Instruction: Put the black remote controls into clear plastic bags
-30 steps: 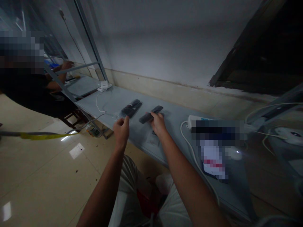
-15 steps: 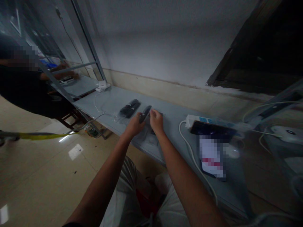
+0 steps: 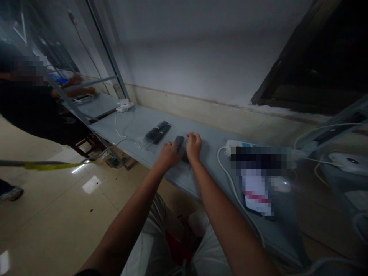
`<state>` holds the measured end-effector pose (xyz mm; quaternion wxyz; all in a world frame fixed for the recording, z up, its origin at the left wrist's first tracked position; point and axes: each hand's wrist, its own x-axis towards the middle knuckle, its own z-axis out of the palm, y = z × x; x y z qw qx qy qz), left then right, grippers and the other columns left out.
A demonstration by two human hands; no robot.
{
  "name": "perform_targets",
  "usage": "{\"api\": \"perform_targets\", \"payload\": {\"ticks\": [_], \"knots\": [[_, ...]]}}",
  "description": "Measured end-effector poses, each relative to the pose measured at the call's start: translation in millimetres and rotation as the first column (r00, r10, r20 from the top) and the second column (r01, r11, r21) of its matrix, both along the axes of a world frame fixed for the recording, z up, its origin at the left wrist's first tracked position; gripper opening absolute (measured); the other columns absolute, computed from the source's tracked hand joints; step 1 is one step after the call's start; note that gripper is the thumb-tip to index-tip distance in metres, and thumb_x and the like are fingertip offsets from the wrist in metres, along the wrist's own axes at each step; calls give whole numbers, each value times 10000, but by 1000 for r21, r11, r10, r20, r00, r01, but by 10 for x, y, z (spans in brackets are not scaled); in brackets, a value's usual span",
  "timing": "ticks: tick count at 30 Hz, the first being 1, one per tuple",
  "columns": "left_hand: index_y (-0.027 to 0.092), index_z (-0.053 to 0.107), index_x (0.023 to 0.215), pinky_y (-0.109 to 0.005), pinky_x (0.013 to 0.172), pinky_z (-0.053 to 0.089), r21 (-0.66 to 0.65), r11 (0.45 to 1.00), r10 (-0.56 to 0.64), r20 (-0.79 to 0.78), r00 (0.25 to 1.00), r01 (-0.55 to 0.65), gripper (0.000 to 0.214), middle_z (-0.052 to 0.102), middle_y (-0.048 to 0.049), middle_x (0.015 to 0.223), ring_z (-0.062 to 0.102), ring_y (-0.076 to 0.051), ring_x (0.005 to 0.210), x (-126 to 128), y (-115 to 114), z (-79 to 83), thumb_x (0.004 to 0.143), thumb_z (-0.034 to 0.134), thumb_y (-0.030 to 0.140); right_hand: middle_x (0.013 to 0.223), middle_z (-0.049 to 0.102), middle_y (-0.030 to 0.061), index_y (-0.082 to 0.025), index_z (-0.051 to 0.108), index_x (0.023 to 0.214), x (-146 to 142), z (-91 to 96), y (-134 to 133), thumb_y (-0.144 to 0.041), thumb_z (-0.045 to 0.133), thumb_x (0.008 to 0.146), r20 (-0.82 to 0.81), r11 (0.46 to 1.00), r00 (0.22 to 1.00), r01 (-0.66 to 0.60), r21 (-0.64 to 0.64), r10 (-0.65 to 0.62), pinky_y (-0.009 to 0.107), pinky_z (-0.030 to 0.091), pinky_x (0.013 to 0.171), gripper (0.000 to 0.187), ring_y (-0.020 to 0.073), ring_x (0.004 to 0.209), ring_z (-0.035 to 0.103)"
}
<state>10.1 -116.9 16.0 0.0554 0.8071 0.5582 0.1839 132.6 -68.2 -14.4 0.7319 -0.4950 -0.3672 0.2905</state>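
Observation:
My left hand (image 3: 169, 154) is closed round the near end of a dark, elongated object (image 3: 179, 142), low over the table. Its exact kind cannot be made out. My right hand (image 3: 194, 147) is just to the right, its fingers curled together; whatever they pinch is hidden. Between and below my hands lies clear plastic wrapping (image 3: 178, 169), with another dark piece (image 3: 185, 155) partly covered by my right hand. Left of my hands, two similar dark objects (image 3: 158, 132) lie side by side in clear plastic on the grey table (image 3: 138, 119).
A power strip (image 3: 230, 147) with a white cable stands to the right, beside a phone (image 3: 258, 191) lying on the table. A white adapter (image 3: 124, 104) sits at the far left end. Beyond the metal frame (image 3: 107, 50) a person in dark clothing (image 3: 25, 111) works.
The dark object has come down and slightly right, towards the plastic on the table. My left hand has shifted right with it; my right hand has moved slightly right.

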Motion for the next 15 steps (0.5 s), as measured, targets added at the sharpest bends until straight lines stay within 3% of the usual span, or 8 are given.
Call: {"api": "perform_targets", "payload": {"ticks": [11, 15], "knots": [[140, 611, 1089, -381, 935, 449, -76, 991, -107, 71, 992, 113, 297, 632, -170, 1083, 590, -275, 1044, 19, 32, 40, 809, 518, 108, 789, 661, -6, -209, 606, 817, -4, -7, 82, -419, 569, 795, -197, 994, 974, -103, 45, 110, 274, 508, 801, 215, 141, 794, 637], [116, 610, 1122, -415, 935, 447, -59, 993, -102, 38, 994, 104, 298, 630, -195, 1071, 583, -312, 1043, 54, 24, 20, 865, 553, 256, 779, 651, -7, -207, 606, 803, -13, -5, 79, -416, 572, 796, -213, 994, 971, -100, 53, 109, 284, 520, 802, 212, 142, 791, 644]]}}
